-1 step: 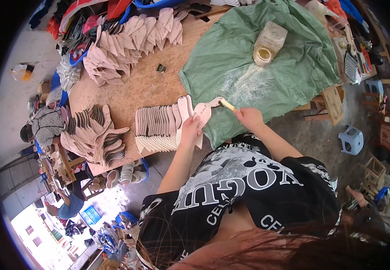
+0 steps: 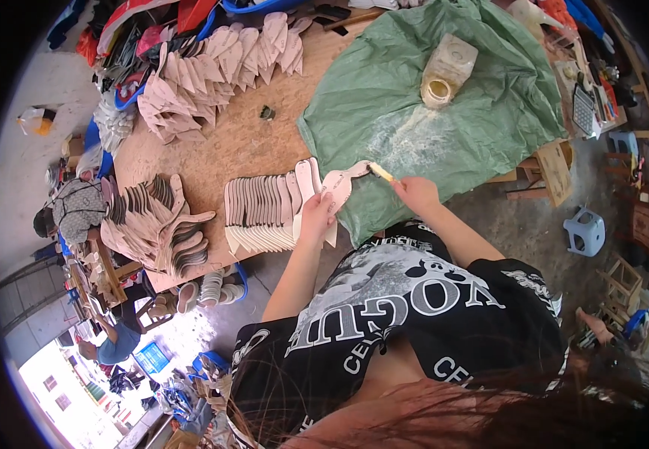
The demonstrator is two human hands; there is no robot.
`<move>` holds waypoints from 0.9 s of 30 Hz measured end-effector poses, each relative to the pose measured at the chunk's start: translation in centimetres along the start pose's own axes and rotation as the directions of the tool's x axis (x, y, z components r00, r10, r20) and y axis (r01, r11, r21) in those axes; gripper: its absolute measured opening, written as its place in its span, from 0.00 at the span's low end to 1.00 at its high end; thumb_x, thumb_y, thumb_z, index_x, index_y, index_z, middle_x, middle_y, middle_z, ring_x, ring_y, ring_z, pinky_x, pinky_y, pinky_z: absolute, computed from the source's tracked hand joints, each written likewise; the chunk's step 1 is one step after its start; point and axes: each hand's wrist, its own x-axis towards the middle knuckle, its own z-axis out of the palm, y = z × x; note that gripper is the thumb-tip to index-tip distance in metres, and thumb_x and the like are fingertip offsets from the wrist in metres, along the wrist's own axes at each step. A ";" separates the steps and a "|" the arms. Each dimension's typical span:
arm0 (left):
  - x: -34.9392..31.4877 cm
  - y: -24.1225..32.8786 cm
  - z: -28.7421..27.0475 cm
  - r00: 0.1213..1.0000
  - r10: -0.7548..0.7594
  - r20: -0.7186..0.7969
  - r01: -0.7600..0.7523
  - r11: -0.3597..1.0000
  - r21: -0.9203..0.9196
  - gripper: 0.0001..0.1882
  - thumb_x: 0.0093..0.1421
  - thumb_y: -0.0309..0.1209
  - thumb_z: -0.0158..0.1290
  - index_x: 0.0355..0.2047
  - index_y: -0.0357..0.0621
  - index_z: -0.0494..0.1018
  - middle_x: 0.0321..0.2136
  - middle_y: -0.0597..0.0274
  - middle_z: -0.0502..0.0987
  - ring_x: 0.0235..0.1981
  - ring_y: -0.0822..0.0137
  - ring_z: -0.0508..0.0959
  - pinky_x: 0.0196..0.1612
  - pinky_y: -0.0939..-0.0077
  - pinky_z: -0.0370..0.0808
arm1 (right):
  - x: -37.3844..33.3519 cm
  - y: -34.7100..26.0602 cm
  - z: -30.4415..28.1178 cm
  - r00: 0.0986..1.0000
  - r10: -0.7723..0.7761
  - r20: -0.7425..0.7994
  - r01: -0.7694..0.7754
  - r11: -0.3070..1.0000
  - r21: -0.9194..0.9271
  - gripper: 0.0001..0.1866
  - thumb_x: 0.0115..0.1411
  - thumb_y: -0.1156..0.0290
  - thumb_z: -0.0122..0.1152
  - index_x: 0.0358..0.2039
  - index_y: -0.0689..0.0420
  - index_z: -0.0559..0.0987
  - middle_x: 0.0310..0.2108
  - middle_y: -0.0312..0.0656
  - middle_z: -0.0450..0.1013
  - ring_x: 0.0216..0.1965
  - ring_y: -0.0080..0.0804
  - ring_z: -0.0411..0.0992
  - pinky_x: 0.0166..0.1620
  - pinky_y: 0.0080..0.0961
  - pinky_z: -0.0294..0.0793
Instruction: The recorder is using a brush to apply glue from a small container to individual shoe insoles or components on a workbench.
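My left hand [image 2: 318, 215] is closed on a pale pink shoe insole [image 2: 337, 185], gripping its near end. The far end of that insole reaches over a green plastic sheet [image 2: 339, 112]. My right hand [image 2: 417, 195] pinches the yellow handle of a small brush [image 2: 381, 173], whose dark tip is at or just above the insole's far end; whether it touches I cannot tell. Left of my left hand, a row of overlapping insoles [image 2: 261, 206] lies at the table's near edge. On the sheet, a stained pale container [image 2: 451, 63] lies tipped, with its round mouth toward me.
More insoles pile up at the table's left [image 2: 156, 224] and far side [image 2: 190, 93]. A small dark object [image 2: 267, 113] sits on the wooden table [image 2: 257, 142]. Whitish residue marks the sheet. A blue stool [image 2: 585, 232] stands on the floor at right; another person [image 2: 118, 343] is at lower left.
The brush and my right hand have shifted very slightly to the right. My left hand and the insole have stayed in place.
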 end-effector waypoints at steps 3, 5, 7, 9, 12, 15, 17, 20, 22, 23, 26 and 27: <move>0.5 -0.1 -0.5 1.000 0.003 0.013 -0.003 0.999 0.042 0.10 0.64 0.35 0.48 0.35 0.40 0.71 0.19 0.67 0.71 0.12 0.80 0.62 0.12 0.86 0.56 | 1.8 0.8 0.6 1.000 0.028 0.007 -0.027 0.995 -0.100 0.26 0.59 0.46 0.48 0.19 0.56 0.77 0.20 0.48 0.73 0.26 0.48 0.73 0.29 0.44 0.70; 1.1 0.2 -1.0 0.999 -0.037 0.038 0.023 0.952 0.305 0.12 0.62 0.36 0.50 0.34 0.38 0.72 0.19 0.66 0.72 0.11 0.78 0.64 0.13 0.84 0.59 | 3.4 0.6 0.7 0.999 0.041 0.024 -0.037 0.992 -0.123 0.26 0.59 0.46 0.48 0.21 0.57 0.78 0.21 0.48 0.74 0.27 0.48 0.74 0.30 0.43 0.72; 1.6 0.7 -1.6 0.998 -0.011 0.069 -0.017 0.917 0.399 0.12 0.62 0.36 0.51 0.34 0.38 0.72 0.18 0.67 0.71 0.12 0.78 0.65 0.13 0.83 0.60 | 4.2 -0.3 0.6 0.998 0.052 0.046 -0.045 0.989 -0.143 0.26 0.59 0.46 0.48 0.22 0.57 0.79 0.22 0.49 0.74 0.28 0.47 0.75 0.31 0.41 0.73; 1.6 1.1 -1.9 0.994 0.016 0.104 -0.065 0.872 0.486 0.13 0.61 0.36 0.51 0.34 0.37 0.73 0.18 0.68 0.71 0.12 0.78 0.66 0.14 0.83 0.62 | 4.6 -1.5 -0.2 0.997 -0.057 0.045 0.060 0.995 -0.082 0.26 0.59 0.47 0.49 0.21 0.57 0.78 0.22 0.49 0.74 0.27 0.48 0.74 0.30 0.41 0.72; 1.7 1.5 -2.2 0.988 0.048 0.146 -0.118 0.847 0.518 0.13 0.60 0.37 0.52 0.33 0.36 0.73 0.18 0.68 0.71 0.13 0.78 0.67 0.15 0.81 0.63 | 3.3 -3.3 -1.5 0.980 -0.172 0.101 0.166 0.984 0.064 0.25 0.58 0.47 0.50 0.20 0.57 0.77 0.21 0.47 0.74 0.26 0.49 0.73 0.29 0.42 0.71; 1.8 1.3 -3.0 0.985 0.037 0.169 -0.129 0.808 0.575 0.14 0.59 0.37 0.54 0.29 0.36 0.74 0.17 0.69 0.70 0.14 0.78 0.67 0.17 0.81 0.64 | 1.2 -5.3 -3.9 0.970 -0.181 0.161 0.156 0.975 0.160 0.25 0.58 0.47 0.50 0.20 0.57 0.75 0.21 0.46 0.73 0.25 0.50 0.72 0.29 0.42 0.70; 1.7 1.1 -3.2 0.981 -0.040 0.190 -0.071 0.837 0.543 0.14 0.58 0.37 0.56 0.27 0.36 0.75 0.17 0.69 0.71 0.15 0.77 0.68 0.20 0.81 0.64 | -0.4 -6.3 -4.2 0.963 -0.233 0.133 0.214 0.966 0.145 0.25 0.58 0.47 0.51 0.19 0.57 0.75 0.20 0.45 0.73 0.24 0.49 0.72 0.28 0.42 0.70; 0.8 1.7 -2.2 0.969 -0.078 0.236 -0.070 0.825 0.560 0.12 0.58 0.35 0.56 0.29 0.36 0.75 0.18 0.70 0.71 0.17 0.79 0.67 0.22 0.84 0.63 | -1.6 -7.1 -3.4 0.950 -0.305 0.066 0.298 0.949 0.104 0.24 0.58 0.47 0.51 0.19 0.56 0.75 0.19 0.45 0.73 0.24 0.48 0.73 0.28 0.42 0.70; 0.8 1.5 -2.4 0.970 -0.070 0.231 -0.081 0.809 0.582 0.12 0.57 0.35 0.57 0.29 0.36 0.75 0.18 0.70 0.71 0.17 0.79 0.67 0.22 0.83 0.64 | -1.4 -7.1 -3.5 0.941 -0.338 0.028 0.336 0.939 0.075 0.24 0.58 0.47 0.51 0.19 0.56 0.75 0.19 0.45 0.73 0.24 0.47 0.73 0.28 0.41 0.70; 0.9 1.5 -2.4 0.972 -0.065 0.227 -0.090 0.789 0.608 0.12 0.57 0.35 0.57 0.30 0.36 0.75 0.18 0.71 0.71 0.18 0.79 0.67 0.22 0.83 0.64 | -1.3 -6.7 -3.9 0.939 -0.343 0.016 0.343 0.939 0.002 0.23 0.58 0.47 0.50 0.19 0.55 0.76 0.19 0.46 0.73 0.24 0.47 0.73 0.28 0.41 0.71; 0.6 1.6 -2.0 0.975 -0.011 0.221 -0.123 0.802 0.585 0.13 0.59 0.36 0.55 0.30 0.36 0.75 0.18 0.70 0.71 0.17 0.78 0.67 0.22 0.82 0.64 | 1.5 -4.1 -5.7 0.986 -0.149 0.074 0.163 0.960 -0.226 0.22 0.58 0.47 0.50 0.21 0.53 0.78 0.21 0.47 0.74 0.26 0.46 0.74 0.29 0.41 0.72; 0.5 1.6 -2.0 0.975 -0.011 0.220 -0.122 0.803 0.583 0.13 0.59 0.36 0.55 0.30 0.36 0.75 0.18 0.70 0.71 0.17 0.78 0.67 0.22 0.82 0.64 | 2.5 -2.7 -6.7 0.995 -0.078 0.064 0.089 0.974 -0.210 0.23 0.57 0.47 0.50 0.22 0.53 0.79 0.22 0.47 0.74 0.27 0.46 0.74 0.30 0.41 0.72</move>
